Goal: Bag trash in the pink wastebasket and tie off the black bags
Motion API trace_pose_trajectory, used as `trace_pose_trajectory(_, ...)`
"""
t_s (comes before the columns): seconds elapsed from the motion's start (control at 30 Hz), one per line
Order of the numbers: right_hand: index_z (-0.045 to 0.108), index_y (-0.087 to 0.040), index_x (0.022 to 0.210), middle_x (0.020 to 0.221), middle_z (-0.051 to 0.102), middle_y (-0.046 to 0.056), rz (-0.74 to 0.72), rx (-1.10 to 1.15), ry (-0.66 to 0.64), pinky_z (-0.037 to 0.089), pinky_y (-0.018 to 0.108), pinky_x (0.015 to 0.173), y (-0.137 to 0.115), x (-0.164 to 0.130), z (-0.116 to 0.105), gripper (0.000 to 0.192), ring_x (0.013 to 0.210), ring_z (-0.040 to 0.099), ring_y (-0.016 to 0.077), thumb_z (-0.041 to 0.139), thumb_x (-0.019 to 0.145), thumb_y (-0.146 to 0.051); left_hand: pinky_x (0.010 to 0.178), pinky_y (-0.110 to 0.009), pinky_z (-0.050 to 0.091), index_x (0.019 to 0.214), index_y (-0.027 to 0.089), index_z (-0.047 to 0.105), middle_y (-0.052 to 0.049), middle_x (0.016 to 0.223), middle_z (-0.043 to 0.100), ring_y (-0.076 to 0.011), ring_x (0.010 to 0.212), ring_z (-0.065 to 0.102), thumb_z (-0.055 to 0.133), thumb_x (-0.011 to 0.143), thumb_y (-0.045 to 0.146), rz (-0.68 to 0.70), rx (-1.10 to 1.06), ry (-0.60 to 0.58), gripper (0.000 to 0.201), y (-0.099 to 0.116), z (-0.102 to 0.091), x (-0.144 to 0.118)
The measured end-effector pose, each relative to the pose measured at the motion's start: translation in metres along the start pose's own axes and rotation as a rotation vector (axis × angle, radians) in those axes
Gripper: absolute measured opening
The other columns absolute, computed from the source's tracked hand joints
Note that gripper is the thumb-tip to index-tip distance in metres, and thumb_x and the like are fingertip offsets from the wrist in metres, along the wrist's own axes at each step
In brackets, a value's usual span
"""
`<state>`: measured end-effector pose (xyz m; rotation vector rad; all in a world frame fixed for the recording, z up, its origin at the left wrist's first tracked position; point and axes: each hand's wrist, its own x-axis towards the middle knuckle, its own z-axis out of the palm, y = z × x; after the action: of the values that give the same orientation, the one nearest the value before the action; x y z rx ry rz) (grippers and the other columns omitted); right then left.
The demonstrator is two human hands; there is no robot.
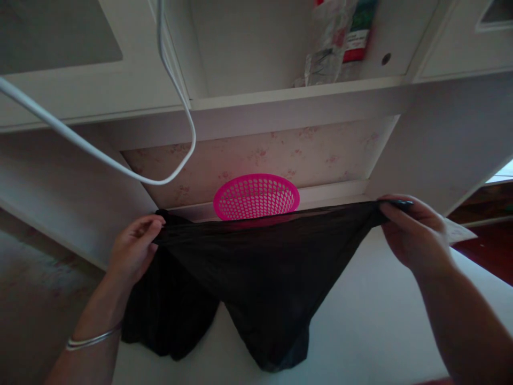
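A thin black plastic bag (264, 278) hangs stretched between my two hands, its top edge pulled nearly straight. My left hand (136, 246) pinches one corner of it, and a silvery bangle circles that wrist. The other corner is gripped by my right hand (417, 230), thumb on top. Below, the bag droops in two dark folds over the white tabletop. Just behind its upper edge is a bright pink mesh basket (256, 195), whose lower part the bag hides.
White shelving (296, 96) spans the top, holding a clear plastic package (324, 48) and a green-and-red packet (359, 32). A white cable (120, 166) loops down at upper left. Floral wallpaper (260, 155) covers the back. Some paper (460, 232) lies beyond my right hand.
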<state>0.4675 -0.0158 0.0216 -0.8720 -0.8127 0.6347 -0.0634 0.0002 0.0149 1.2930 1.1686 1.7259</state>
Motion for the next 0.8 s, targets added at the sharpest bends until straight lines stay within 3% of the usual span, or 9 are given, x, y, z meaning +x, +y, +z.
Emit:
trace_pose_trajectory(0.1,0.082,-0.025,0.081,0.084,0.074,0.002,0.052,0.045,-0.018,0.054,0.029,0.072,0.0,-0.003,-0.003,0.026,0.078,0.066,0.016,0.093,0.057,-0.027,0.075,-0.032,0.063,0.103,0.031,0.082,-0.002,0.109,0.079,-0.0233,0.092,0.071,0.095,0.057,0.067,-0.073,-0.112,-0.102,0.06,-0.002,0.006,-0.015)
trace_pose_trajectory(0.17,0.083,-0.027,0.095,0.088,0.074,0.002,0.122,0.056,-0.081,0.054,0.029,0.069,0.003,-0.007,-0.009,0.035,0.078,0.066,0.0167,0.091,0.062,-0.033,0.083,-0.037,0.063,0.104,0.03,0.083,-0.006,0.118,0.078,-0.0291,0.104,0.071,0.103,0.046,0.057,-0.097,-0.097,-0.187,0.067,-0.004,0.006,-0.024)
trace_pose_trajectory(0.23,0.08,-0.031,0.111,0.092,0.075,0.002,0.185,0.03,-0.147,0.055,0.031,0.069,0.006,-0.011,-0.015,0.05,0.079,0.067,0.0182,0.091,0.063,-0.037,0.082,-0.032,0.062,0.089,0.024,0.085,-0.008,0.108,0.08,-0.0279,0.101,0.071,0.107,0.044,0.035,-0.094,-0.02,-0.221,0.051,-0.006,0.005,-0.027)
trace_pose_trajectory(0.27,0.08,-0.031,0.113,0.092,0.076,0.003,0.207,0.005,-0.156,0.056,0.032,0.071,0.008,-0.012,-0.018,0.055,0.08,0.068,0.0189,0.093,0.06,-0.036,0.078,-0.03,0.061,0.08,0.022,0.084,-0.007,0.1,0.08,-0.0256,0.095,0.072,0.106,0.047,0.029,-0.084,0.011,-0.211,0.041,-0.007,0.005,-0.026)
trace_pose_trajectory(0.33,0.083,-0.028,0.099,0.087,0.076,0.002,0.218,-0.035,-0.112,0.057,0.031,0.072,0.012,-0.012,-0.021,0.051,0.078,0.068,0.0187,0.097,0.05,-0.03,0.071,-0.028,0.061,0.072,0.022,0.081,-0.004,0.087,0.079,-0.022,0.085,0.072,0.104,0.052,0.03,-0.078,-0.009,-0.174,0.031,-0.007,0.005,-0.022)
trace_pose_trajectory(0.43,0.079,-0.024,0.074,0.078,0.074,0.001,0.169,-0.024,-0.013,0.055,0.029,0.07,0.016,-0.008,-0.023,0.033,0.074,0.065,0.0153,0.099,0.047,-0.028,0.062,-0.024,0.06,0.079,0.026,0.082,0.001,0.079,0.079,-0.0163,0.072,0.071,0.102,0.058,0.034,-0.088,-0.103,-0.089,0.03,-0.005,0.008,-0.017)
trace_pose_trajectory(0.53,0.078,-0.025,0.073,0.078,0.073,0.0,0.134,0.004,0.01,0.054,0.029,0.071,0.016,-0.003,-0.023,0.03,0.075,0.065,0.0148,0.098,0.051,-0.029,0.062,-0.021,0.06,0.083,0.028,0.082,0.006,0.074,0.079,-0.0116,0.064,0.069,0.103,0.058,0.032,-0.072,-0.204,-0.006,0.032,-0.002,0.016,-0.015)
trace_pose_trajectory(0.67,0.08,-0.025,0.076,0.08,0.074,0.001,0.124,0.013,-0.014,0.054,0.031,0.073,0.008,0.004,-0.02,0.03,0.077,0.066,0.0165,0.097,0.051,-0.027,0.077,-0.023,0.063,0.084,0.031,0.081,0.01,0.082,0.082,-0.011,0.076,0.072,0.102,0.059,0.029,-0.038,-0.323,0.048,0.034,0.008,0.025,-0.013)
trace_pose_trajectory(0.8,0.081,-0.027,0.081,0.084,0.074,0.002,0.106,0.021,-0.023,0.053,0.035,0.078,0.003,0.004,-0.019,0.029,0.079,0.067,0.0182,0.096,0.056,-0.032,0.075,-0.022,0.062,0.085,0.031,0.081,0.01,0.083,0.082,-0.0115,0.079,0.072,0.103,0.058,0.026,-0.054,-0.392,0.065,0.035,0.014,0.027,-0.015)
